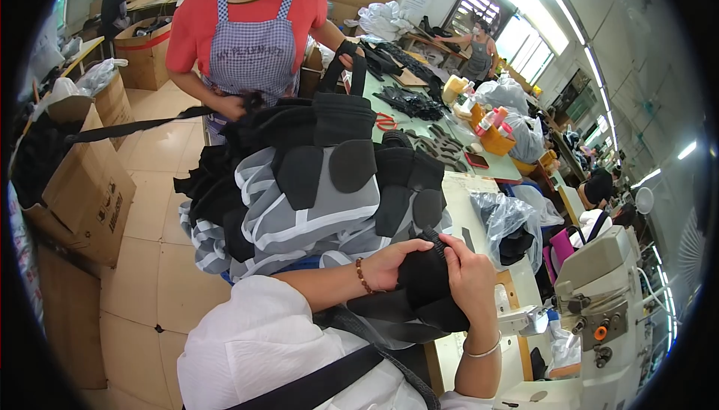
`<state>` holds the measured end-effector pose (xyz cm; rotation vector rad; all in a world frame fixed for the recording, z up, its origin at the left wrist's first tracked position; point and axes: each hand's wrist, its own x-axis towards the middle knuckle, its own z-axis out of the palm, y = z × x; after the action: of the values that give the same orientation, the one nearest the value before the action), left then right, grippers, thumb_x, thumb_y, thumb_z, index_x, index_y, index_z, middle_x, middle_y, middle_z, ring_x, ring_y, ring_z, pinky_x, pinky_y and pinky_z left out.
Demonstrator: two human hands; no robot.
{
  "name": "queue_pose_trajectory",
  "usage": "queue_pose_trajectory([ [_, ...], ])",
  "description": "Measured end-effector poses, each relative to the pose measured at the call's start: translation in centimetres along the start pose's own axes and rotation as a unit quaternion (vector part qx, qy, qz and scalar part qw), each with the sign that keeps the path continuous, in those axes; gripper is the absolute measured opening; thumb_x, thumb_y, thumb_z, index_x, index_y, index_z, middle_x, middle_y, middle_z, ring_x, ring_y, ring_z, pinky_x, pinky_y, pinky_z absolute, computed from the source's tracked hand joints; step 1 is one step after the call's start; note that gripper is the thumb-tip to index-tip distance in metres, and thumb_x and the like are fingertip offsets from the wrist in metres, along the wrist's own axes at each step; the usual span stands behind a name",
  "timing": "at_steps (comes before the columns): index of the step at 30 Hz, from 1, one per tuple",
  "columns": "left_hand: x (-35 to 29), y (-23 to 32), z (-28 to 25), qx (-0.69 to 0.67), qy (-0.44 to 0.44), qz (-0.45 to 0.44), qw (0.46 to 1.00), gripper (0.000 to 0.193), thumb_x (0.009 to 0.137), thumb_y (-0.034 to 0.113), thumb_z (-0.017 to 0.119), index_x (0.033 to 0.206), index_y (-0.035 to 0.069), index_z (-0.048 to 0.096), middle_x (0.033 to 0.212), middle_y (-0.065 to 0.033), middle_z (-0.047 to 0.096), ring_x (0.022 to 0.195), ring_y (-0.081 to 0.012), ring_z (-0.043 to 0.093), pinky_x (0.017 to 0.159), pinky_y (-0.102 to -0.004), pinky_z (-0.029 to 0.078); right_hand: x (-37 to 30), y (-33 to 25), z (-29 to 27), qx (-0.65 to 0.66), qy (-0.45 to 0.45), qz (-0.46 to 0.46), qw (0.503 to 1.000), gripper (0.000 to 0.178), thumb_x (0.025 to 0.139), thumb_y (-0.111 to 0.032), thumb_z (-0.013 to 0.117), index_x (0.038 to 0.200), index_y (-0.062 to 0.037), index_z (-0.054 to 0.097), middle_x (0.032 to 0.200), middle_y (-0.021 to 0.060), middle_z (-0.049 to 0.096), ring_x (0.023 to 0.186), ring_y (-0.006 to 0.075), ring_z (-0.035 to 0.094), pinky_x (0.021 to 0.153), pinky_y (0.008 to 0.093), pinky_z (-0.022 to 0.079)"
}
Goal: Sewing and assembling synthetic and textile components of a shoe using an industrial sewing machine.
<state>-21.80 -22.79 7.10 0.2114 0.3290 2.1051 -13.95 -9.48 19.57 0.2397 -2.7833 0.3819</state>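
Both of my hands hold a black padded fabric piece (425, 279) in front of me. My left hand (392, 264), with a beaded bracelet at the wrist, grips its left side. On the other side, my right hand (472, 269) pinches the ribbed upper edge between thumb and fingers. The lower part of the piece, black and grey, hangs over my lap; where it ends is hard to make out. Just beyond my hands lies a tall pile of similar grey and black padded pieces (311, 219) with pale trim.
Across the pile a person in a checked apron (251, 50) handles black straps. A cardboard box (82, 178) of dark fabric stands at left. To my right is a sewing machine (599, 283). Red scissors (386, 122) and orange bins (494, 139) sit on the green table.
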Motion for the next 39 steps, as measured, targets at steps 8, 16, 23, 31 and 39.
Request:
queue_pose_trajectory([
  [8,0.2,0.0,0.4,-0.017,-0.004,-0.012,1.0,0.023,0.091,0.021,0.066,0.107,0.005,0.067,0.102,-0.0068,0.072,0.09,-0.0193,0.07,0.086,-0.0341,0.056,0.0,0.3,0.1,0.0,0.001,0.006,1.0,0.024,0.099,-0.024,0.054,0.115,-0.0157,0.07,0.073,0.0195,0.067,0.066,0.0383,0.066,0.058,0.0456,0.049],
  [16,0.6,0.2,-0.1,-0.024,0.006,-0.019,1.0,0.022,0.091,0.021,0.066,0.106,0.005,0.068,0.1,-0.0065,0.072,0.089,-0.0194,0.07,0.086,-0.0339,0.056,0.2,0.5,0.5,0.008,0.001,0.01,1.0,0.024,0.099,-0.023,0.053,0.114,-0.015,0.071,0.073,0.0199,0.067,0.067,0.0384,0.066,0.059,0.0459,0.05],
  [23,0.6,0.4,-1.3,-0.026,-0.008,-0.003,1.0,0.026,0.093,0.02,0.063,0.111,0.002,0.065,0.107,-0.0086,0.071,0.095,-0.0206,0.07,0.091,-0.0351,0.055,0.7,0.5,1.1,0.04,0.016,-0.009,0.999,0.024,0.097,-0.019,0.055,0.114,-0.0121,0.071,0.071,0.0234,0.063,0.063,0.0381,0.064,0.057,0.0424,0.046],
  [31,1.4,-0.6,-0.9,-0.02,-0.003,-0.014,1.0,0.022,0.094,0.019,0.062,0.109,0.004,0.066,0.104,-0.0071,0.072,0.092,-0.0196,0.07,0.087,-0.0348,0.056,-0.3,1.8,1.0,0.053,0.02,0.012,0.998,0.025,0.097,-0.018,0.054,0.116,-0.0142,0.069,0.078,0.0219,0.066,0.07,0.0396,0.066,0.061,0.0448,0.049],
  [39,0.2,0.6,1.2,0.05,0.02,0.042,0.998,0.024,0.096,0.02,0.059,0.111,0.002,0.066,0.108,-0.0093,0.071,0.095,-0.0205,0.07,0.087,-0.0356,0.056,-0.5,3.4,0.2,0.154,-0.028,0.007,0.988,0.035,0.096,-0.015,0.055,0.131,-0.0146,0.057,0.069,0.0211,0.063,0.066,0.0395,0.064,0.059,0.0436,0.045],
])
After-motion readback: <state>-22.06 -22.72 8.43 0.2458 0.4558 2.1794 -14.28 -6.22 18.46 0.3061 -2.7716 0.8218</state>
